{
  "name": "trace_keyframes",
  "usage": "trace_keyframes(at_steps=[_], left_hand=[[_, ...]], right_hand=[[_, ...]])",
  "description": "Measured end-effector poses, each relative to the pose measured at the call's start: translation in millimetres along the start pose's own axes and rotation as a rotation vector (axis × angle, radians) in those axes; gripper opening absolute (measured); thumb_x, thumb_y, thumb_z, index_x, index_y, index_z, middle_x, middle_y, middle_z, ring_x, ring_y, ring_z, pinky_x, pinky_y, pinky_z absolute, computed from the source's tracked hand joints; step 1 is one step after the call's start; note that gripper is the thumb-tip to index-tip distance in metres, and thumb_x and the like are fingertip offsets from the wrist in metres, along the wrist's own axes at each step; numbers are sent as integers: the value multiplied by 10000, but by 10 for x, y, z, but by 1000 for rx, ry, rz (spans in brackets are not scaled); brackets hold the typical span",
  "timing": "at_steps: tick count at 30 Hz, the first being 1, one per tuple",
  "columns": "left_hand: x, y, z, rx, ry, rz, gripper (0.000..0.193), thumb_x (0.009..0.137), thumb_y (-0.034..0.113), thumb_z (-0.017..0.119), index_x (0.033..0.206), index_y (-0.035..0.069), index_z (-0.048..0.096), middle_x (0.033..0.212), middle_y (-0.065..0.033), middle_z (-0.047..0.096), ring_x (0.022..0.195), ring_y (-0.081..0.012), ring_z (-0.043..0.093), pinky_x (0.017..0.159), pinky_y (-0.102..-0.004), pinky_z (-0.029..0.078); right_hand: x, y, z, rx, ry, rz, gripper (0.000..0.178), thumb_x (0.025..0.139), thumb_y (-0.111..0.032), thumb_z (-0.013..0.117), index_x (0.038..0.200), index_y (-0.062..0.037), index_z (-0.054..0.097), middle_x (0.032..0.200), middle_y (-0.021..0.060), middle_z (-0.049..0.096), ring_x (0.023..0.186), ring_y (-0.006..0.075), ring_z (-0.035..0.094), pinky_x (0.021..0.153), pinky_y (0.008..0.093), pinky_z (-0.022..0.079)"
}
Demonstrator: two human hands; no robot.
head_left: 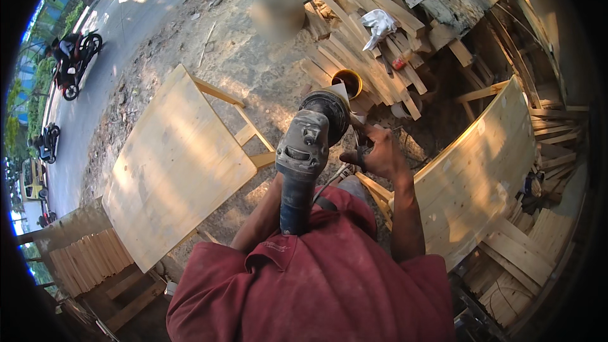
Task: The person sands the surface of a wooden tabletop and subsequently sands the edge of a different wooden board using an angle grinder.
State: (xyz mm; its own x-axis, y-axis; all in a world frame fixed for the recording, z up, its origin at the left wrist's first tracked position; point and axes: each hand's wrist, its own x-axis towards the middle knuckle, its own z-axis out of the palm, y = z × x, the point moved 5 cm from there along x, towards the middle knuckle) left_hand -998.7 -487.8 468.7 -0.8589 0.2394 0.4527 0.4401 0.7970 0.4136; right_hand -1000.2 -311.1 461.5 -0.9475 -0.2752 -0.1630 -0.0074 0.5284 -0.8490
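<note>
A dusty blue-and-grey angle grinder (303, 158) stands upright in front of my chest, its round disc end (326, 111) uppermost and its rear end by my shirt. My left forearm (259, 215) runs up behind the tool's body; the hand itself is hidden there, on the tool. To the right of the disc is my right hand (382, 152), its thumb and forefinger apart and the forefinger reaching toward the disc's edge. The other fingers are partly curled. A pale flat corner of some sheet (341, 92) sticks out beyond the disc.
A pale plywood panel (180, 164) on a wooden frame stands at left, another panel (478, 171) at right. Beyond the disc are a yellow-rimmed bucket (356, 81) and piled wood strips (361, 44) with a white cloth (379, 27). A motorcycle (77, 66) is on the road.
</note>
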Motion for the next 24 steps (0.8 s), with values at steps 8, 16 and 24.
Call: trace_keyframes(at_steps=[8,16,24], left_hand=[[7,-32,-3,-8,-8,-4,283,851,129,585,1119,40,615,1021,-149,653,919,-314,632,821,-415,517],[4,-52,36,-33,-13,-13,295,846,128,586,1125,37,614,1027,-152,652,927,-316,628,831,-415,511],[40,-30,63,-89,-35,-20,306,841,127,587,1131,33,613,1033,-155,650,935,-318,624,840,-416,506]], right_hand=[[77,-102,-145,-153,16,-78,792,664,-555,868,1250,-59,674,879,163,667,824,248,636,753,390,498],[10,135,-43,109,14,74,707,644,-494,922,1181,-78,726,691,11,594,666,71,515,577,286,426],[32,35,-115,-96,-9,-43,820,650,-593,873,1253,-74,673,901,107,671,797,181,612,708,355,492]])
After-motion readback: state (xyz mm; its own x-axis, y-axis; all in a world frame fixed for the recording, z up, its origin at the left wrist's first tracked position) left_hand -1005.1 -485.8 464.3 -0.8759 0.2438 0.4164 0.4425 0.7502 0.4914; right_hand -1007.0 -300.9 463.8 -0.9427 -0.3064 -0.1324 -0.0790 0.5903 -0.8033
